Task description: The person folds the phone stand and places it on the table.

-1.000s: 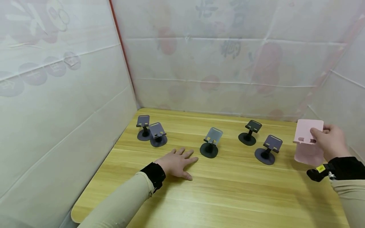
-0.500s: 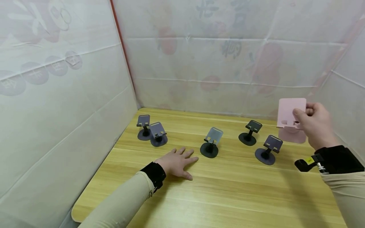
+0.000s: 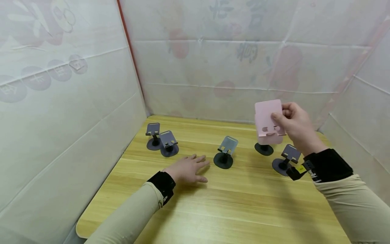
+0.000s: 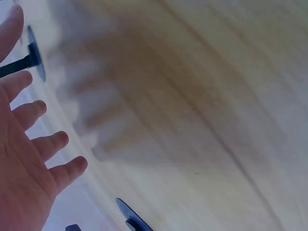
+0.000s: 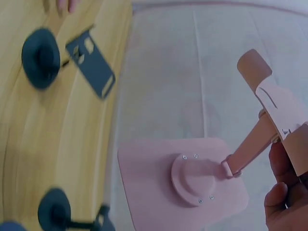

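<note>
My right hand pinches a pink phone stand by its plate edge, thumb across the front, above the right half of the table. In the right wrist view its broad flat base and hinged arm show. Fingers spread, my left hand is over the table and holds nothing; a shadow of the fingers lies on the wood in the left wrist view. Just right of it stands a grey phone stand on a dark round base. The pink stand overlaps a black phone stand, whose base shows below.
Two dark purple-grey phone stands stand close together at the back left. Another purple-grey phone stand is at the right, partly behind my right wrist strap. White printed sheets wall the wooden table at the back and sides.
My right hand has carried the pink phone stand up and then left from the table's right side, now in front of the black stand. My left hand has lifted and shifted slightly.
</note>
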`<state>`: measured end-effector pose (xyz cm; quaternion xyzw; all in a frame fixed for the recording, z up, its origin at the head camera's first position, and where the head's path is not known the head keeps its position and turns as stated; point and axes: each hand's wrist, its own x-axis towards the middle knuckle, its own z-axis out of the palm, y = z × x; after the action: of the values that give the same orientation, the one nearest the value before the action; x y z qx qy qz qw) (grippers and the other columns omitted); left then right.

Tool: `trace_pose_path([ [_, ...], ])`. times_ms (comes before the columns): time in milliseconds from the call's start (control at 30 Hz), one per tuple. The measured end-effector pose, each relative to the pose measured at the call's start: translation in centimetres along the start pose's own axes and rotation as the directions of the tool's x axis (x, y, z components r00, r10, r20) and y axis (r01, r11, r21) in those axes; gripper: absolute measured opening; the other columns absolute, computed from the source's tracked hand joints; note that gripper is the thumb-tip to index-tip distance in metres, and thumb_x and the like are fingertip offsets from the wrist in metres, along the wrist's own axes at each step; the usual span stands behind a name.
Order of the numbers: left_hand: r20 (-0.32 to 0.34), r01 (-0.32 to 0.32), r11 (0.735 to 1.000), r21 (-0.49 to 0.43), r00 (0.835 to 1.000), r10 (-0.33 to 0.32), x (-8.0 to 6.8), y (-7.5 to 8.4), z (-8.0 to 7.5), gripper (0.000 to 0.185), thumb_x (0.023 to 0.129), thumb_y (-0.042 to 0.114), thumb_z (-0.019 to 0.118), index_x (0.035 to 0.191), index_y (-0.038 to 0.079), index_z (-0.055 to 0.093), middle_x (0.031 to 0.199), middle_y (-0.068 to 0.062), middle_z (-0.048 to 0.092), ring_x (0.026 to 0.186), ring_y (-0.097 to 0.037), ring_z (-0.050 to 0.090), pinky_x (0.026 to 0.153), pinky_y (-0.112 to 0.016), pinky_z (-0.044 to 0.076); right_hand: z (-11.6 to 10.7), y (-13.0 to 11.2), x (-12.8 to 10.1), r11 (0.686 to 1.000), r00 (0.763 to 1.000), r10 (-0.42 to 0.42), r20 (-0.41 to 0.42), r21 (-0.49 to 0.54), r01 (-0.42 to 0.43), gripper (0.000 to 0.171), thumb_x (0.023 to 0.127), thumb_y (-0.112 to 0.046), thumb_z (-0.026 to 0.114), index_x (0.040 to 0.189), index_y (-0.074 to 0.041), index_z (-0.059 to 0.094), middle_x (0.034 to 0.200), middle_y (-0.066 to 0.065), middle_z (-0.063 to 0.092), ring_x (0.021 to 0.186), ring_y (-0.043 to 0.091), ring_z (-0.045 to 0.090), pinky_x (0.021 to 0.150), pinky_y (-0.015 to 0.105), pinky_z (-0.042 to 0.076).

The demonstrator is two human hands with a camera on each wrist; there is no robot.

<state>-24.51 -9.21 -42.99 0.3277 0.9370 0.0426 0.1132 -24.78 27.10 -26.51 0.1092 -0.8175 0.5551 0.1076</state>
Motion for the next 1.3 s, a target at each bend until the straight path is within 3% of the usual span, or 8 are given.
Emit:
trace_pose_path([
  [267,-0.109,0.019,0.976,-0.215,0.993,-0.043,1.1,0.6,-2.2,0.08,0.1,0.067,0.047,0.165,0.029,0.019,0.169,-0.002,0.026,0.153,-0.03,0.03,0.121,-0.05,0.031,4.0,-0.8,-0.3,0.991,0.991,-0.01,0.135,0.136,-0.009,0.026,0.103,-0.021,0.065,0.122,-0.009,0.052,0.094,-0.003,0.066,0.083,0.01,0.068,0.065,0.023,0.058],
  [500,-0.154,0.032,0.878,-0.477,0.981,-0.119,1.9,1.9,-4.2,0.08,0.099,0.071,0.047,0.164,0.038,0.015,0.165,-0.001,0.035,0.146,-0.027,0.043,0.116,-0.05,0.039,6.9,-1.2,-0.8,0.988,0.976,-0.018,0.217,0.152,-0.016,0.028,0.105,-0.019,0.061,0.124,-0.002,0.049,0.095,-0.005,0.069,0.089,0.012,0.066,0.074,0.023,0.056],
  [667,-0.203,-0.039,0.719,-0.694,0.969,-0.142,2.4,2.4,-5.0,0.078,0.102,0.063,0.048,0.165,0.03,0.016,0.163,-0.003,0.038,0.147,-0.027,0.042,0.116,-0.049,0.04,8.5,-1.0,-1.1,0.985,0.964,-0.041,0.264,0.173,-0.006,0.029,0.106,-0.018,0.06,0.126,-0.001,0.049,0.096,-0.003,0.069,0.091,0.014,0.065,0.077,0.025,0.055],
  [867,-0.245,-0.169,0.442,-0.881,0.962,-0.122,2.8,2.6,-5.4,0.061,0.109,0.041,0.049,0.163,0.024,0.028,0.148,-0.012,0.057,0.135,-0.026,0.056,0.108,-0.048,0.049,9.9,-0.7,-1.4,0.98,0.957,-0.052,0.286,0.197,-0.005,0.027,0.106,-0.015,0.059,0.126,0.0,0.049,0.096,-0.002,0.067,0.092,0.015,0.063,0.078,0.026,0.055],
  [1033,-0.235,-0.193,0.22,-0.956,0.955,-0.183,3.0,2.7,-5.6,0.047,0.109,0.021,0.053,0.154,0.013,0.043,0.128,-0.021,0.068,0.116,-0.033,0.069,0.101,-0.048,0.054,10.5,-0.4,-1.6,0.974,0.956,-0.062,0.288,0.227,-0.005,0.024,0.105,-0.013,0.059,0.124,-0.001,0.05,0.095,-0.001,0.067,0.09,0.016,0.062,0.076,0.026,0.053],
  [1100,-0.228,-0.192,0.173,-0.966,0.948,-0.221,3.0,2.6,-5.7,0.044,0.108,0.016,0.055,0.15,0.01,0.046,0.121,-0.023,0.071,0.11,-0.036,0.071,0.096,-0.046,0.057,10.7,-0.2,-1.6,0.972,0.955,-0.066,0.29,0.236,-0.005,0.024,0.105,-0.014,0.06,0.124,-0.002,0.05,0.094,-0.001,0.067,0.089,0.015,0.062,0.073,0.025,0.052],
  [1167,-0.221,-0.186,0.157,-0.97,0.942,-0.253,2.9,2.6,-5.7,0.04,0.107,0.014,0.055,0.147,0.008,0.049,0.117,-0.024,0.072,0.106,-0.037,0.072,0.092,-0.046,0.059,10.8,0.0,-1.8,0.971,0.952,-0.066,0.298,0.241,-0.008,0.024,0.105,-0.014,0.059,0.125,-0.003,0.05,0.093,-0.001,0.066,0.087,0.015,0.062,0.069,0.026,0.051],
  [1300,-0.219,-0.17,0.182,-0.969,0.927,-0.304,2.7,2.6,-5.6,0.033,0.108,0.014,0.054,0.139,0.004,0.054,0.108,-0.022,0.074,0.093,-0.032,0.075,0.086,-0.047,0.061,11.2,0.4,-2.1,0.969,0.943,-0.055,0.329,0.244,-0.028,0.025,0.106,-0.014,0.059,0.126,-0.003,0.05,0.095,-0.001,0.066,0.087,0.015,0.062,0.066,0.026,0.051],
])
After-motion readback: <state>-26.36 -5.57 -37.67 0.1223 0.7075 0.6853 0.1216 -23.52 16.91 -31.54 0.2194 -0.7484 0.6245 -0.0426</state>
